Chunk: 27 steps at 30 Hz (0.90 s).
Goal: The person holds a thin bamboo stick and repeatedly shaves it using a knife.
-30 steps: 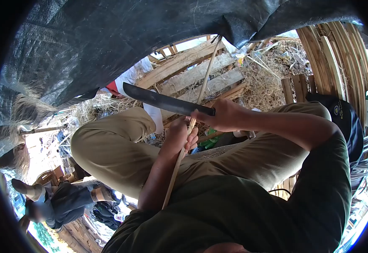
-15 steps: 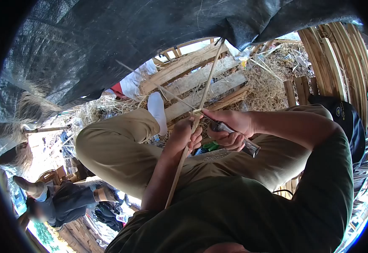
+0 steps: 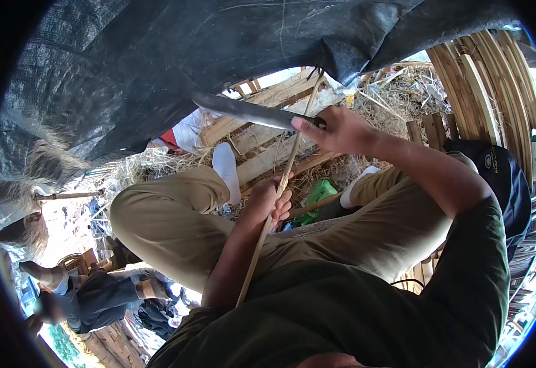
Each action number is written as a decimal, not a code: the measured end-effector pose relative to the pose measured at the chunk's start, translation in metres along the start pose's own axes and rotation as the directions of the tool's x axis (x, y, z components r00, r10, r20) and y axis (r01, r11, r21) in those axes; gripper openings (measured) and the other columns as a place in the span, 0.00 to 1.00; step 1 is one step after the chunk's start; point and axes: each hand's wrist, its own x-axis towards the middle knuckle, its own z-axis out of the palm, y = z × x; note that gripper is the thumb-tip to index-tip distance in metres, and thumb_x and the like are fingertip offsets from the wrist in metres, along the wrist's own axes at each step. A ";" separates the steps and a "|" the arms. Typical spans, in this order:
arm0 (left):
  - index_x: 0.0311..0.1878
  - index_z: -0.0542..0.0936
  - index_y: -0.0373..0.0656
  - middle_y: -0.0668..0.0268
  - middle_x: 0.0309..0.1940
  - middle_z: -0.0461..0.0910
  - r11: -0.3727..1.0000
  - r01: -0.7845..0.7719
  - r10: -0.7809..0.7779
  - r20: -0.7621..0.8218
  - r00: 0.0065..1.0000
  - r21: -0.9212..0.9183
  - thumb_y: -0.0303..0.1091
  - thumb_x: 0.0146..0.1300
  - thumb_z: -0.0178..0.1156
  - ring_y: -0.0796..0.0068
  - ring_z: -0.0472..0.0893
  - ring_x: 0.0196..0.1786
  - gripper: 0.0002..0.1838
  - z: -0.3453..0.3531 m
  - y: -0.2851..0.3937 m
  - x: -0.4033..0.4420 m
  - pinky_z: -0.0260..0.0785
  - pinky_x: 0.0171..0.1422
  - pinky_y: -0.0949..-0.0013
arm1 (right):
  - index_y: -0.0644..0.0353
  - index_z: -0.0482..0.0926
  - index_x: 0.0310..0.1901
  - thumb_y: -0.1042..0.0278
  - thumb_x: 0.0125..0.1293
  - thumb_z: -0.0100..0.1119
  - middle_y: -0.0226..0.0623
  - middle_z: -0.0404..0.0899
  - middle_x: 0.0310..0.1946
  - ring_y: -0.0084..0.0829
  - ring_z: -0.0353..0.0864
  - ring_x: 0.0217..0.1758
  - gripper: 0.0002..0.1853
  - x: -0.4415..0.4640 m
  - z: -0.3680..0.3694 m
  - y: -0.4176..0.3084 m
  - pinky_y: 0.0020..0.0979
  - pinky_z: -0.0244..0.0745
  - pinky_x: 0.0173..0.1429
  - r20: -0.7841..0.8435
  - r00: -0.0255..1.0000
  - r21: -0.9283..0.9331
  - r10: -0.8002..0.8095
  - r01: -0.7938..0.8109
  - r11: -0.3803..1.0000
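Note:
In the head view my left hand point(image 3: 269, 202) is closed round a long, thin wooden stick point(image 3: 294, 150), just below a rough, splintered spot. The stick slants from beside my body up toward the dark sheet. Gripped by its handle, a machete point(image 3: 246, 112) is in my right hand point(image 3: 343, 130). Its broad blade points left and crosses the upper part of the stick; whether the two touch I cannot tell. My right thumb lies along the base of the blade, and the handle is mostly hidden in the hand.
A dark plastic sheet point(image 3: 145, 67) hangs across the top. Wooden slats point(image 3: 255, 159) and straw point(image 3: 397, 110) lie beyond my folded legs. A green plastic bag point(image 3: 321, 195) sits between them. At right are upright planks point(image 3: 485, 92) and a black cap point(image 3: 495, 172). Another person point(image 3: 102, 297) is at lower left.
My right hand has moved up and away along the stick with the machete, whose blade has turned to show its flat side. My left hand still grips the stick in nearly the same place.

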 end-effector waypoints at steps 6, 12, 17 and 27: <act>0.57 0.72 0.35 0.72 0.13 0.62 0.964 -0.082 0.102 -0.065 0.993 0.253 0.41 0.76 0.42 0.82 0.59 0.11 0.20 0.000 -0.002 -0.002 0.52 0.15 0.74 | 0.66 0.84 0.37 0.29 0.69 0.48 0.46 0.84 0.26 0.43 0.87 0.34 0.38 0.025 0.007 0.043 0.45 0.82 0.44 0.042 0.980 -0.226 0.195 -0.181 0.957; 0.43 0.77 0.34 0.68 0.13 0.69 0.773 -0.182 0.299 -0.097 0.949 0.608 0.48 0.78 0.42 0.79 0.67 0.11 0.24 -0.010 -0.001 -0.012 0.60 0.16 0.72 | 0.66 0.82 0.49 0.32 0.73 0.43 0.51 0.84 0.36 0.41 0.88 0.39 0.37 0.041 0.012 0.071 0.42 0.84 0.49 0.088 0.951 -0.352 0.295 -0.247 0.903; 0.38 0.74 0.36 0.65 0.12 0.70 0.724 -0.177 0.370 -0.159 0.915 0.666 0.43 0.80 0.39 0.75 0.70 0.10 0.22 -0.014 0.003 -0.025 0.64 0.14 0.68 | 0.73 0.81 0.45 0.30 0.73 0.40 0.50 0.83 0.30 0.39 0.88 0.36 0.42 0.027 0.035 0.031 0.39 0.85 0.39 0.169 0.923 -0.161 0.347 -0.321 0.933; 0.38 0.74 0.35 0.65 0.12 0.69 0.754 -0.196 0.335 -0.111 0.936 0.627 0.43 0.80 0.38 0.74 0.69 0.10 0.22 -0.027 0.000 -0.021 0.64 0.15 0.69 | 0.75 0.80 0.45 0.30 0.72 0.42 0.57 0.83 0.36 0.48 0.87 0.44 0.42 0.040 0.029 0.032 0.48 0.82 0.50 0.169 0.955 -0.203 0.243 -0.207 0.957</act>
